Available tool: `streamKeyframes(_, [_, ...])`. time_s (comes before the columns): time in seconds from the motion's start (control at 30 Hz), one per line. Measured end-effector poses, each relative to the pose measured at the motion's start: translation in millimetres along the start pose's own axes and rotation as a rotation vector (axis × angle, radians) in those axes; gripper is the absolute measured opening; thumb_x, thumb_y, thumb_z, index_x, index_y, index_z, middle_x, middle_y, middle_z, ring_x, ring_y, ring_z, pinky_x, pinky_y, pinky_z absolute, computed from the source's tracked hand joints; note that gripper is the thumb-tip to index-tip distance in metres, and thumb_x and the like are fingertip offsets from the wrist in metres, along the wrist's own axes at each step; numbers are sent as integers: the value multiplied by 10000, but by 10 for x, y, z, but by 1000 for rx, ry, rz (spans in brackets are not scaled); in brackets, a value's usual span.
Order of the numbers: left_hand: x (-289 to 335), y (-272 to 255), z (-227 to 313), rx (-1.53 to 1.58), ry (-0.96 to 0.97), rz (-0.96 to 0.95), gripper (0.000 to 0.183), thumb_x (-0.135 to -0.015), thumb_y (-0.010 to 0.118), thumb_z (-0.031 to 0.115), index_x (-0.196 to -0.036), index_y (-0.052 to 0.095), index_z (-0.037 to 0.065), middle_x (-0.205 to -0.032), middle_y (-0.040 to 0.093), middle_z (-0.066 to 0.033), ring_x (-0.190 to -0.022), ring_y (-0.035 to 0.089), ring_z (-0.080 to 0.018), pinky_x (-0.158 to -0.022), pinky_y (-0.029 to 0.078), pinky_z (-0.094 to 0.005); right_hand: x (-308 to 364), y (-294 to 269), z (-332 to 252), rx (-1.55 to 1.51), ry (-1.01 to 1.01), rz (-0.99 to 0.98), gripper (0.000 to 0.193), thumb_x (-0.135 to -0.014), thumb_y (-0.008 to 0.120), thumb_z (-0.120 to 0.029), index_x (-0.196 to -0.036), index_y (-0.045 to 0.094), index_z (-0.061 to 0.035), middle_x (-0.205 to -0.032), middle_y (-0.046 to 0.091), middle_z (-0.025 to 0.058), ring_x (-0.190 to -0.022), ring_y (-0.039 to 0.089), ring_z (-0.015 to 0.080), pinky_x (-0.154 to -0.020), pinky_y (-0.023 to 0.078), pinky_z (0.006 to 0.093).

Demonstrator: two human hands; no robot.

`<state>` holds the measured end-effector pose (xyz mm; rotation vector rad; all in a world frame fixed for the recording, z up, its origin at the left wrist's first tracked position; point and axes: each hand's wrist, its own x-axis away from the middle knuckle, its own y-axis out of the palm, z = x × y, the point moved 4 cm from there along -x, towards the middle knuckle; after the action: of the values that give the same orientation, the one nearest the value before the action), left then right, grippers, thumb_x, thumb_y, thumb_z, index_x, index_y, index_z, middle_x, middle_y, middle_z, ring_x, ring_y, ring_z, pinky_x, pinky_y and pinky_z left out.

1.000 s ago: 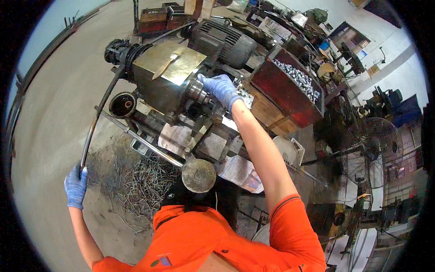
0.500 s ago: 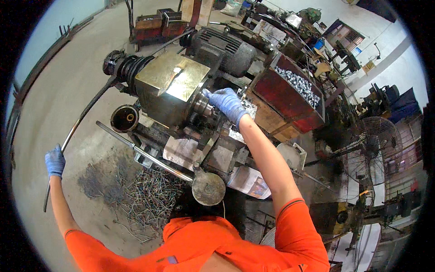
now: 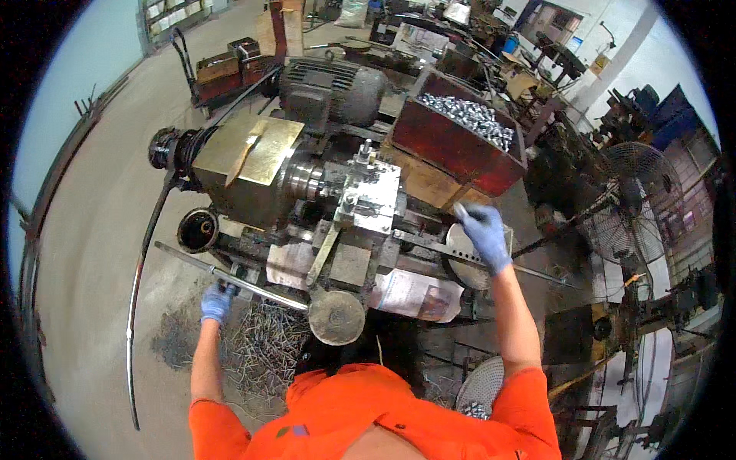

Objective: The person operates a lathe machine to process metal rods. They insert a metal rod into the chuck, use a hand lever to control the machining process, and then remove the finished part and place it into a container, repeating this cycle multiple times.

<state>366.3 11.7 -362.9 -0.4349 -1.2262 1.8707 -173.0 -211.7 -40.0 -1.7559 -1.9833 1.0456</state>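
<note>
My left hand (image 3: 216, 302), in a blue glove, is at the low front side of the lathe-like machine, under a slanting metal bar (image 3: 230, 274). Its fingers curl at a dark part there; what they hold is hidden. My right hand (image 3: 486, 236), gloved too, hovers right of the tool slide (image 3: 373, 195), above a pale round pan (image 3: 464, 264). Thumb and forefinger come together at a light tip, too blurred to name. A shiny spindle chuck (image 3: 305, 180) faces the slide. The long curved lever (image 3: 136, 307) hangs at the left, out of my hands.
A dark red bin (image 3: 452, 149) full of small metal parts stands behind the slide. A brush (image 3: 244, 159) lies on the brass-coloured headstock cover (image 3: 268, 138). Metal shavings (image 3: 268, 345) litter the floor near my left arm. A caged fan (image 3: 632, 201) stands at the right.
My left hand has let go of the long lever and moved right, under the slanting bar. My right hand has left the chuck and moved right, uncovering the tool slide. The view has shifted.
</note>
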Motion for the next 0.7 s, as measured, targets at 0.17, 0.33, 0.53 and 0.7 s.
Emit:
streamKeyframes(0.17, [-319, 277, 132, -426, 280, -32, 326, -771, 579, 406, -880, 646, 107, -843, 640, -155, -837, 609, -320, -706, 477, -400, 743, -750, 1203, -69, 319, 121, 339, -836, 633, -284, -722, 651, 34, -623, 591, 11, -591, 503, 67, -573, 413, 224])
streamKeyframes(0.33, [-645, 121, 46, -753, 381, -49, 255, -761, 555, 358, -871, 656, 151, -832, 647, -106, -812, 618, -294, -675, 488, -381, 1015, -1307, 2397, 80, 469, 298, 329, -793, 677, -298, -876, 645, 18, -744, 641, 57, -662, 574, 120, -621, 459, 260])
streamKeyframes(0.53, [-87, -974, 156, -362, 194, 204, 220, -762, 587, 307, -841, 663, 116, -826, 647, -134, -783, 620, -310, -693, 488, -407, 1071, -1624, 2867, 1017, 470, -121, 626, -711, 638, -488, -1171, 543, -74, -1213, 528, 166, -1134, 479, 323, -951, 378, 415])
streamKeyframes(0.7, [193, -1834, 794, 30, 231, 436, 248, -816, 587, 298, -927, 664, 90, -839, 649, -139, -767, 632, -275, -683, 491, -361, 1148, -1682, 3292, 1143, 594, -154, 622, -716, 633, -471, -1196, 515, -94, -1278, 484, 123, -1192, 429, 299, -991, 340, 387])
